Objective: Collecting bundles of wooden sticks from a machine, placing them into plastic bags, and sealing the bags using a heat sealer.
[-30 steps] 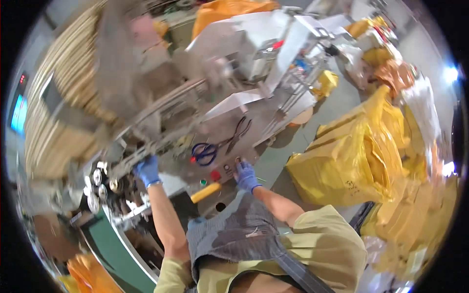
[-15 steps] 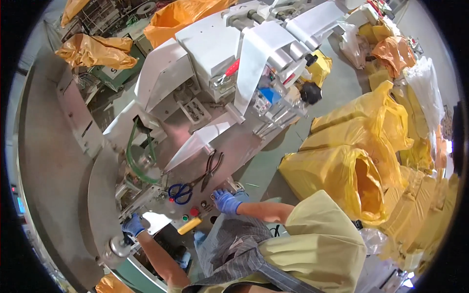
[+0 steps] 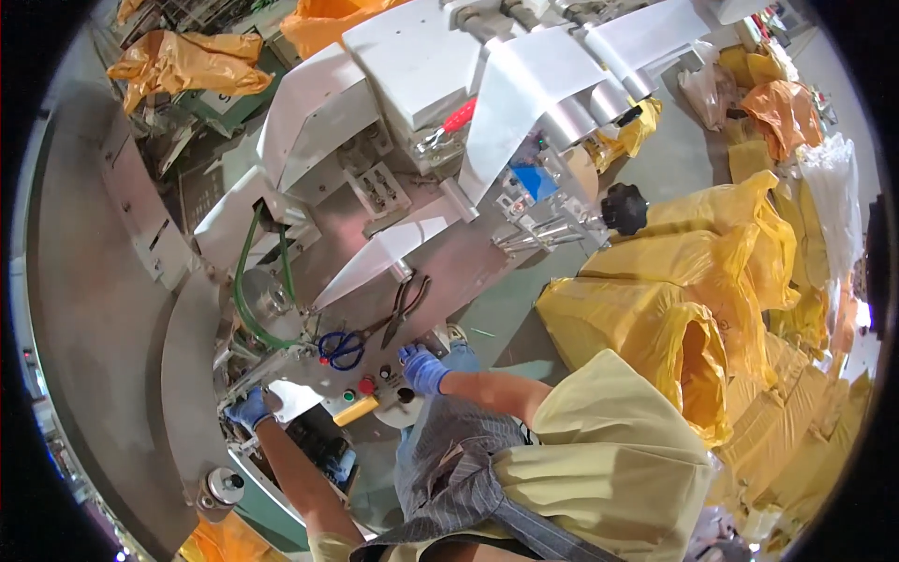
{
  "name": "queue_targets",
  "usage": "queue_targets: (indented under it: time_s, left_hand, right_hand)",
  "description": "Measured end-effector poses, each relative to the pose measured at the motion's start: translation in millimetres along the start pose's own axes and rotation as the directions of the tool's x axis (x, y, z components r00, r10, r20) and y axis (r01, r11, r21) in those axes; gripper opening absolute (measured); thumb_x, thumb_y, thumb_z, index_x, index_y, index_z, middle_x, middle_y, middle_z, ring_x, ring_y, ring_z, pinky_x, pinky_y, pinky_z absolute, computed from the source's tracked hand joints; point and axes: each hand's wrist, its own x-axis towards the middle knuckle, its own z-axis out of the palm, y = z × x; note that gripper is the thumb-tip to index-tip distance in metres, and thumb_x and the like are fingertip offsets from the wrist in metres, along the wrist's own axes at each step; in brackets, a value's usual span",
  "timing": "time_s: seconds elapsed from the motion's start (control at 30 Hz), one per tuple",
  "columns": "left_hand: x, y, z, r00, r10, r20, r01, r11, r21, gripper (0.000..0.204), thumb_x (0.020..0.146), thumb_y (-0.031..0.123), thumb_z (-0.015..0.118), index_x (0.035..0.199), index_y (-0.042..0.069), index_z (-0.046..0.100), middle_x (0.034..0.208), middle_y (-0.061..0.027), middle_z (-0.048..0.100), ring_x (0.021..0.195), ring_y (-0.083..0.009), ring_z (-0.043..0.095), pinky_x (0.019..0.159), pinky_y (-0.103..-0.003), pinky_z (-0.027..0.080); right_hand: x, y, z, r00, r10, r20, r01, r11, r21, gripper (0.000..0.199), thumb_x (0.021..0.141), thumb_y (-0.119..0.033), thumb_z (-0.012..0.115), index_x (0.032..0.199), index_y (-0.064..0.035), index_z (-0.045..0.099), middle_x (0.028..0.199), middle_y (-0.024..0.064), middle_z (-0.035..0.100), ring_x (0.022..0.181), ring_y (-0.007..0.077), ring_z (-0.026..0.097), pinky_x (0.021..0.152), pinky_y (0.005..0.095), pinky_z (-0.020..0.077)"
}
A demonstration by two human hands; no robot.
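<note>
The control panel [image 3: 388,386] sits between your hands, your right hand [image 3: 423,369] at its edge, your left hand [image 3: 247,409] beside the curved grey plate [image 3: 190,375], either grip impossible to tell, with scissors [image 3: 344,350] and pliers [image 3: 403,315] just beyond.

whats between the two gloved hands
In the head view, a white surface, a green button, a red button and a small dark knob lie between the left hand and right hand.
</note>
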Motion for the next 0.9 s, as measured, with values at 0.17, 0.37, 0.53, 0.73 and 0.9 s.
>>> queue_targets:
  time_s: [0.17, 0.37, 0.53, 0.73, 0.9]
  left_hand:
    - [0, 11, 7, 0.975, -0.214, 0.065, 0.220, 0.873, -0.435, 0.041, 0.077, 0.029, 0.044, 0.109, 0.005, 0.052, 0.113, -0.0117, 0.054, 0.102, -0.0309, 0.051, 0.089, -0.051, 0.038]
    - [-25, 19, 32, 0.965, -0.261, -0.029, 0.221, 0.866, -0.449, 0.046, 0.077, 0.038, 0.037, 0.108, 0.009, 0.055, 0.113, -0.0112, 0.054, 0.104, -0.0326, 0.049, 0.090, -0.051, 0.035]
    - [0, 7, 18, 0.958, -0.285, -0.032, 0.244, 0.867, -0.435, 0.047, 0.073, 0.043, 0.041, 0.104, 0.013, 0.058, 0.110, -0.0072, 0.056, 0.100, -0.0305, 0.051, 0.083, -0.053, 0.037]
    - [27, 8, -11, 0.975, -0.215, -0.058, 0.188, 0.934, -0.305, 0.051, 0.074, 0.044, 0.041, 0.113, 0.011, 0.051, 0.119, -0.0076, 0.051, 0.107, -0.0309, 0.046, 0.088, -0.053, 0.034]
    - [-21, 2, 50, 0.939, -0.334, -0.082, 0.269, 0.862, -0.430, 0.051, 0.074, 0.043, 0.042, 0.113, 0.010, 0.050, 0.116, -0.0102, 0.052, 0.106, -0.0311, 0.047, 0.087, -0.053, 0.035]
  right_hand:
    - [2, -1, -10, 1.000, 0.000, 0.024, 0.000, 1.000, -0.031, 0.034, 0.073, -0.016, 0.047, 0.097, 0.0042, 0.059, 0.113, 0.0213, 0.048, 0.100, 0.0342, 0.047, 0.081, 0.0440, 0.0375]
    - [6, -3, 4, 0.999, 0.034, -0.014, -0.035, 0.998, -0.057, 0.031, 0.072, -0.018, 0.049, 0.093, 0.0009, 0.062, 0.114, 0.0227, 0.048, 0.097, 0.0358, 0.048, 0.081, 0.0455, 0.0378]
    - [3, -6, -9, 0.999, 0.042, 0.023, -0.042, 0.999, -0.013, 0.030, 0.070, -0.017, 0.050, 0.091, 0.0009, 0.063, 0.115, 0.0228, 0.048, 0.097, 0.0357, 0.048, 0.081, 0.0458, 0.0377]
    - [9, -13, -5, 0.994, 0.025, -0.107, -0.025, 1.000, 0.003, 0.028, 0.068, -0.015, 0.051, 0.086, 0.0015, 0.064, 0.106, 0.0226, 0.052, 0.092, 0.0346, 0.050, 0.077, 0.0445, 0.0401]
    - [7, 6, 3, 0.995, 0.101, 0.021, -0.102, 0.994, 0.048, 0.026, 0.068, -0.015, 0.051, 0.085, 0.0008, 0.064, 0.104, 0.0218, 0.053, 0.092, 0.0347, 0.051, 0.076, 0.0447, 0.0410]
